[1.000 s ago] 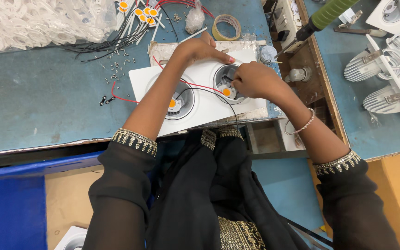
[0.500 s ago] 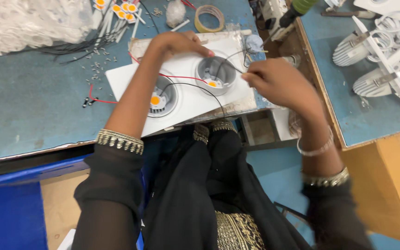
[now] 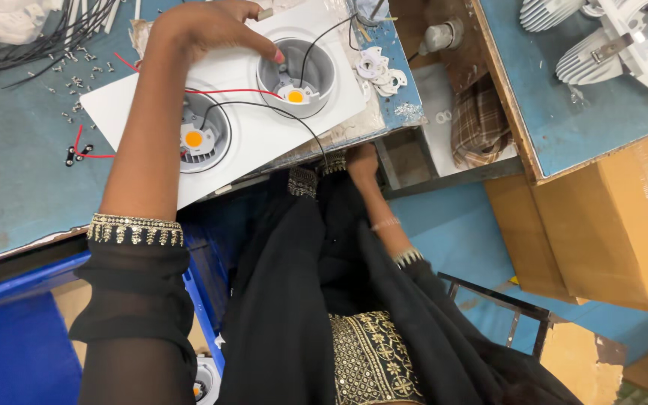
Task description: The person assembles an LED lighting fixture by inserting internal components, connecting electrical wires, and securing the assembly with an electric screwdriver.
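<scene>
Downlight panel (image 3: 241, 139) overhangs bench edge | left hand (image 3: 208, 26) flat on it, loose grip | right hand (image 3: 361, 161) below edge, grip unclear

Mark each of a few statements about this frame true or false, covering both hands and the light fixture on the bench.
1. The left hand rests on the white twin-light panel. True.
2. The right hand is on the panel too. False: it hangs below the bench edge, in front of the dark clothing.
3. Both round housings show a yellow-orange LED chip. True.
4. A red wire and a black wire run across the panel. True.
5. The panel lies on a brown cardboard box. False: it lies on the blue bench top.
</scene>
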